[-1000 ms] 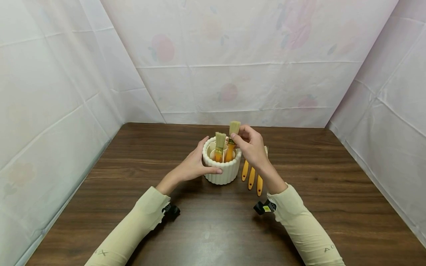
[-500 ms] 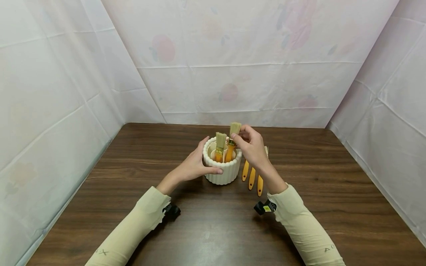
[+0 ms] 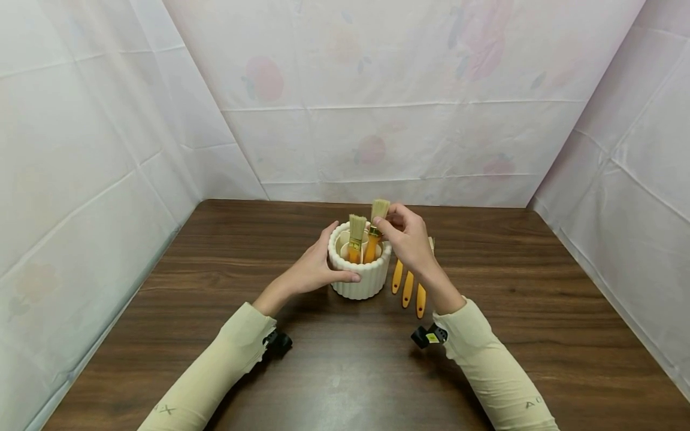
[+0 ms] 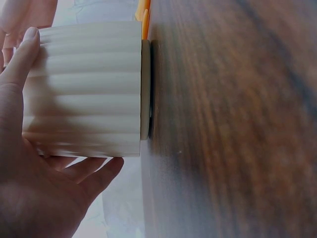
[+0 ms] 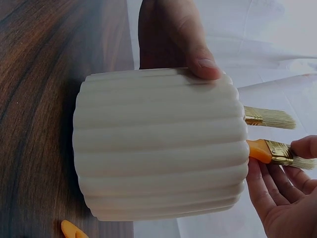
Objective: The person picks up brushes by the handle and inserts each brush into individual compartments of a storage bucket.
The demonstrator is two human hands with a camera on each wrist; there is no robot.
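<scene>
A dark wooden counter (image 3: 334, 371) stands inside white sheets with faint fruit prints, which hang behind it and on both sides. In the middle of the counter there is a white ribbed holder (image 3: 360, 281), round, with compartments inside.

My left hand (image 3: 315, 268) is at the left side of this holder. The grip is around its wall: the thumb lies across the front side and the fingers go around the far side up to the rim. In the left wrist view the palm is pressed on the ribs.

My right hand (image 3: 409, 236) is above the right part of the holder. Its grip is narrow: the fingertips pinch a brush (image 3: 375, 230) at the metal band under the bristles. This brush has an orange handle, and the handle stands down inside the holder, the bristles up and a little tilted to the right. A second brush (image 3: 356, 237) stands just beside it on the left, also inside the holder, and no hand touches it.

On the counter, just right of the holder and partly under my right wrist, three more orange-handled brushes (image 3: 408, 288) lie side by side.
</scene>
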